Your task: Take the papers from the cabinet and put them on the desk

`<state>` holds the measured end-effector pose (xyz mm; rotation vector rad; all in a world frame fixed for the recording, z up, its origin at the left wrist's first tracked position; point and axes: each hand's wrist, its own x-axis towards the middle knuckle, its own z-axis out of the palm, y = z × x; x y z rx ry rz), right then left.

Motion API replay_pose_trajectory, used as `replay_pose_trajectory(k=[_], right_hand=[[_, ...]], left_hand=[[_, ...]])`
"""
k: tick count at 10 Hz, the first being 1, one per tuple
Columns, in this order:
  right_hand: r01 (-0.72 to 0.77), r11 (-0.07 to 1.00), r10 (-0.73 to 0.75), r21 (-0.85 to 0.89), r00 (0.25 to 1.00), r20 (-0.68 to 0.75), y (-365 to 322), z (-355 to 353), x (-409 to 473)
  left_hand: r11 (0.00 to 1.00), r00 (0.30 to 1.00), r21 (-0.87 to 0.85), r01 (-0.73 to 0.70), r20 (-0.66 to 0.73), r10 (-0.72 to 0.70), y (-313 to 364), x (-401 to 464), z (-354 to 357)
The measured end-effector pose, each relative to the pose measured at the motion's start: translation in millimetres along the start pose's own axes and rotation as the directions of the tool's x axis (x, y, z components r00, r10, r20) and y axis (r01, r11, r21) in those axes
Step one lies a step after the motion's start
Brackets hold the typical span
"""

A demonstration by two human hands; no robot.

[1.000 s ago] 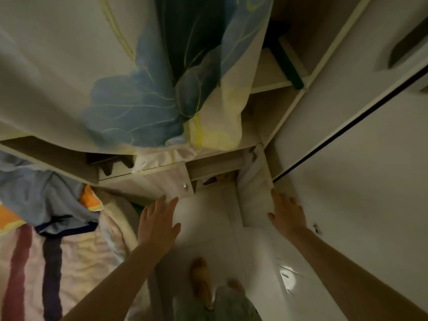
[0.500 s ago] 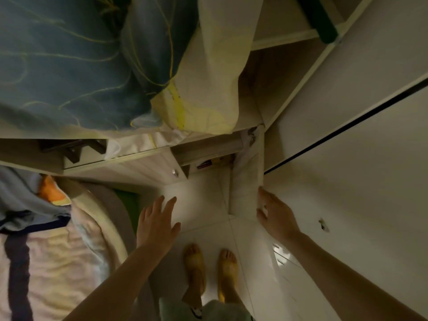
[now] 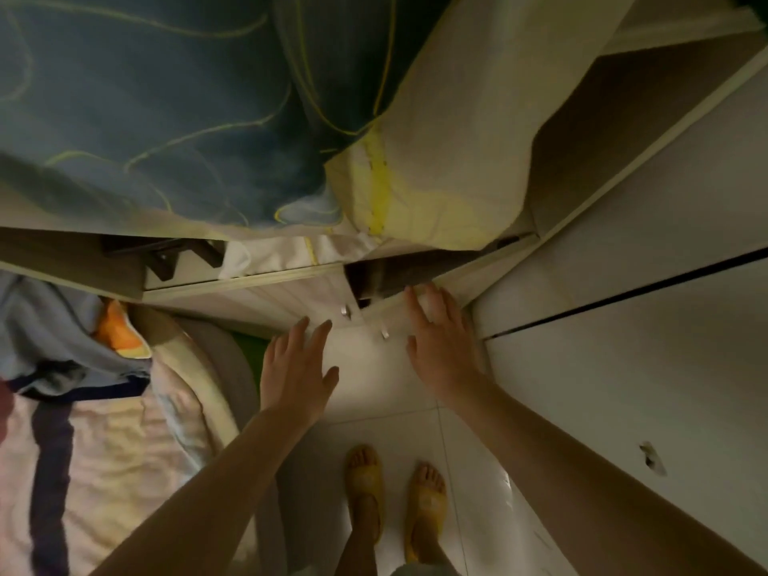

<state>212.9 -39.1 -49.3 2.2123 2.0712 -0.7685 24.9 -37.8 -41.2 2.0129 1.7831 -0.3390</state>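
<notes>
- A narrow strip of glossy white floor tile [image 3: 374,388] runs between a rumpled striped bed [image 3: 104,451] and flat white wardrobe doors [image 3: 623,367].
- A low pale cabinet [image 3: 299,293] with metal knobs stands ajar, showing a dark gap; no papers visible.
- The right hand [image 3: 440,347] lies flat, fingers spread, on the cabinet door's edge.
- The left hand [image 3: 295,367] hovers open, holding nothing.

Floor tiles [image 3: 469,442] glossy white. Cabinet door [image 3: 623,380] smooth matt laminate w/ small metal knobs [image 3: 385,333]. Curtain [image 3: 166,97] thin cloth; bedding [image 3: 116,442] soft, crinkled fabric.
</notes>
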Motion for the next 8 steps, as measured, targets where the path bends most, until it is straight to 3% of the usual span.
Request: replay_pose_trajectory(k=[4,8], right_hand=[[-0.032,0.999,0.031,-0.042,0.999,-0.024,-6,-2,52],[-0.035,0.999,0.04,-0.039,0.991,0.132,-12,-34,28]], left_hand=[[0.999,0.994,0.043,-0.007,-0.106,0.012,-5,45,-9],[0.999,0.988,0.038,0.014,-0.152,-0.008,0,12,-28]])
